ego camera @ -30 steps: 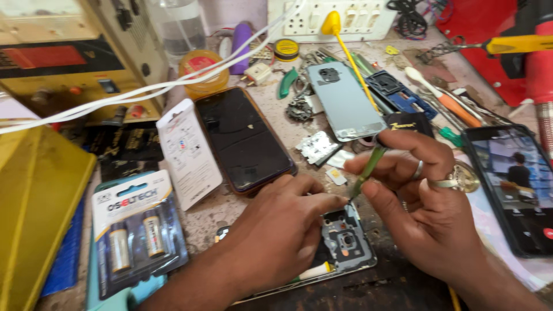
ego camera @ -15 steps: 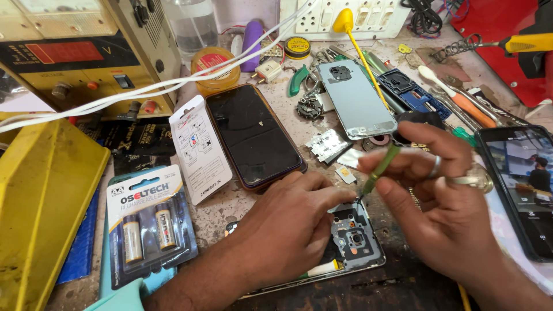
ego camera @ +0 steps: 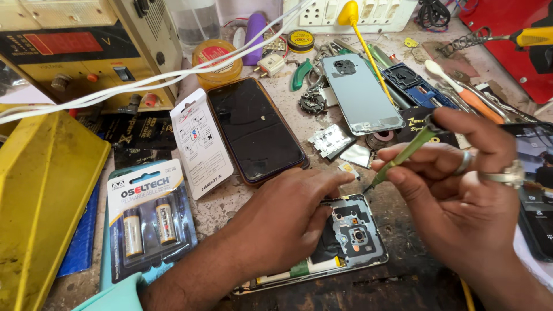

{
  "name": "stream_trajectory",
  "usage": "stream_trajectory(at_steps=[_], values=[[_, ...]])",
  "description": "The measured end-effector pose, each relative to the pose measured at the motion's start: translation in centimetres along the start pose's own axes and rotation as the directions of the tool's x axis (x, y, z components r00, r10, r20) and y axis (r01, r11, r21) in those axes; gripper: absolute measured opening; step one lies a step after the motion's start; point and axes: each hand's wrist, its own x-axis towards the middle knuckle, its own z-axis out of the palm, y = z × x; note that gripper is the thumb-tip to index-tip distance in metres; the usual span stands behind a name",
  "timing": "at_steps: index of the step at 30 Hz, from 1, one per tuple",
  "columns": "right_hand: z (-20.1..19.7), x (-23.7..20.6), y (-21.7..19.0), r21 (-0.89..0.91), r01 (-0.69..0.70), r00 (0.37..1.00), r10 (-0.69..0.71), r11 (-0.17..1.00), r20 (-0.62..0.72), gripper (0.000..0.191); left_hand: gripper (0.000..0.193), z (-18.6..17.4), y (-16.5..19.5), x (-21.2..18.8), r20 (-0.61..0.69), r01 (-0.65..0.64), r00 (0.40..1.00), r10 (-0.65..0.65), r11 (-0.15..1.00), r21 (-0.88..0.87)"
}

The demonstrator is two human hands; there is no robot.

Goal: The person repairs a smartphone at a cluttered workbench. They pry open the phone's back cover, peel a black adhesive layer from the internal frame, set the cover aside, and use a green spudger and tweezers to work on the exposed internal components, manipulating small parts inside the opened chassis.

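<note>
The counter (ego camera: pixel 271 75) is crowded and dusty, with a yellow box (ego camera: pixel 40 196) at 9 o'clock. At 6 o'clock lies the opened phone (ego camera: pixel 345 242), thin, stiff and probably fragile inside; it is safer to hold it by the edges. The left hand (ego camera: pixel 282 224) presses it flat, fingers together. The right hand (ego camera: pixel 461 196) pinches a green screwdriver (ego camera: pixel 403 156), light and slim.
</note>
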Motion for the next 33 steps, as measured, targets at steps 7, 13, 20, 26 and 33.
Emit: stream_trajectory(at_steps=[7,13,20,26,33], values=[[0.5,-0.7,0.3,-0.025,-0.091,0.996,0.091,0.996,-0.009,0.068,0.062,-0.3,0.2,0.2,0.008,0.053,0.999,-0.052,0.997,-0.051],[0.9,-0.5,0.5,-0.033,-0.054,0.998,0.055,0.998,0.029,0.065,0.063,-0.2,0.2,0.2,0.015,0.109,0.994,-0.108,0.991,-0.083],[0.8,-0.1,0.5,-0.256,0.098,0.995,-0.090,0.962,0.044,0.077,0.064,0.1,-0.1,0.1,-0.030,0.066,0.997,-0.068,0.996,-0.066],[1.4,0.2,0.6,0.013,-0.104,0.980,0.101,0.994,0.169,0.063,0.057,-0.4,0.2,0.3,0.071,0.202,0.978,-0.196,0.974,-0.099],[1.3,0.0,0.8,0.116,-0.040,0.995,0.029,0.992,0.093,0.053,0.073,-1.0,0.4,0.3,0.083,0.214,0.976,-0.203,0.964,-0.155]])
